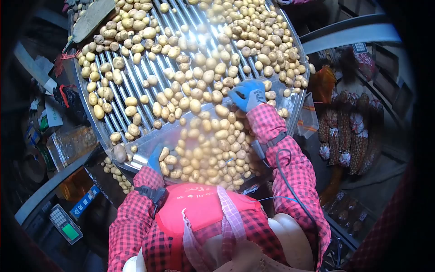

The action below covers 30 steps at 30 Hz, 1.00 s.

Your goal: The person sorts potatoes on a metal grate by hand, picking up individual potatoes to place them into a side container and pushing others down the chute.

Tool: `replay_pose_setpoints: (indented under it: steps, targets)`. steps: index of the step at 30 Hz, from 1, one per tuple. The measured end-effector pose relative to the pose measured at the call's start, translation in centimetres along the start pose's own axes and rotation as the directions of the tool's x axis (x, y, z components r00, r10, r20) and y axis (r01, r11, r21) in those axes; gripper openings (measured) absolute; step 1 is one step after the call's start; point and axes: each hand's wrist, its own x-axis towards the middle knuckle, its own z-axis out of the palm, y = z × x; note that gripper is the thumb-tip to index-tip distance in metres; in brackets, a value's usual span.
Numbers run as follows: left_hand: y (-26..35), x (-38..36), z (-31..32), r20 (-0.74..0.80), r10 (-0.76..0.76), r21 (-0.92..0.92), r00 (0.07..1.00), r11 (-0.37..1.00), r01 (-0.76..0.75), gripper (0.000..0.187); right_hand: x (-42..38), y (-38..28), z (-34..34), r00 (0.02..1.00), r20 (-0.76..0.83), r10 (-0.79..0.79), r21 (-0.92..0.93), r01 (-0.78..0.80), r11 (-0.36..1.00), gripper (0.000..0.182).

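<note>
Many potatoes (195, 106) lie over a metal roller table (129, 79) and pile up on its near side, by my body. My left hand (155, 158), in a blue glove, is at the left edge of the near pile, beside a few potatoes; its fingers are mostly hidden. My right hand (247, 94), in a blue and grey glove, is at the right, above the near pile. Its fingers curl inward next to potatoes, and a dark gap or object shows at them. What it holds, if anything, cannot be made out.
A flat board (93, 20) lies at the table's upper left. Filled net bags (346, 131) hang at the right. A scale with a green display (66, 223) stands at the lower left, near a blue sign (85, 201). Metal bars curve around both sides.
</note>
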Motion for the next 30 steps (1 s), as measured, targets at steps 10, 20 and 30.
replay_pose_setpoints:
  steps: [10,20,30]
  targets:
    - [0.7,-0.9,1.6,0.032,-0.003,-0.065,0.999,0.998,0.005,0.061,11.0,-12.1,4.1,0.976,-0.143,0.165,0.023,-0.164,0.986,0.083]
    - [-0.4,0.1,0.1,0.031,0.024,-0.066,0.999,0.998,-0.022,0.058,-8.0,-9.6,8.4,0.946,-0.196,-0.26,-0.029,0.259,0.965,0.057]
    - [-1.1,1.6,-2.7,0.1,0.02,-0.082,0.995,0.997,-0.012,0.061,5.3,-13.5,4.0,0.981,-0.144,-0.128,0.197,0.155,0.968,0.052]
